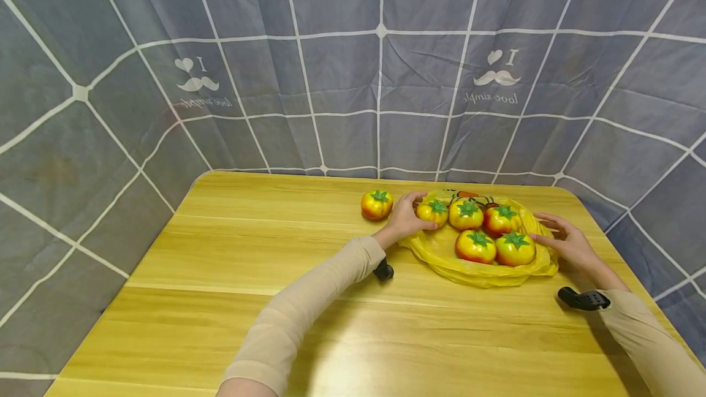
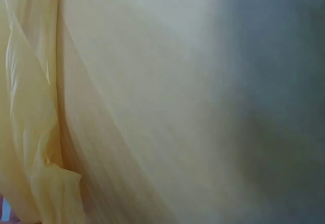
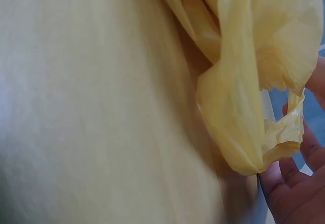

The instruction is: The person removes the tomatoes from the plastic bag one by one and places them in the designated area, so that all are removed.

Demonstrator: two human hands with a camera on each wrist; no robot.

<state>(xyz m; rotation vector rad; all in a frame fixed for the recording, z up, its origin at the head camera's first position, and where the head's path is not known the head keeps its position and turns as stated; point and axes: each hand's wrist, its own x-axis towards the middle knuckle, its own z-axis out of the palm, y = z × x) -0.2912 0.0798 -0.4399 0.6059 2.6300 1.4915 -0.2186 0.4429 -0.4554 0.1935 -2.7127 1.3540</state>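
A crumpled yellow plastic bag (image 1: 441, 256) lies spread open at the table's back right. Several red-yellow toy tomatoes with green leaf tops sit on it, among them a front tomato (image 1: 475, 247). My left hand (image 1: 405, 220) holds the leftmost tomato (image 1: 432, 212), thumb in front and fingers behind. At the opposite side, my right hand (image 1: 568, 242) grips the bag's rim, its thumb close to a tomato (image 1: 515, 250). In the right wrist view, a loop of the bag (image 3: 284, 137) lies against the right fingers. The left wrist view shows mostly bag and table.
One more tomato (image 1: 377, 205) stands outside the bag, left of my left hand. The wooden table (image 1: 220, 262) ends at a grey curtain (image 1: 336, 78) with white lines. Black wrist straps (image 1: 583, 299) sit on both forearms.
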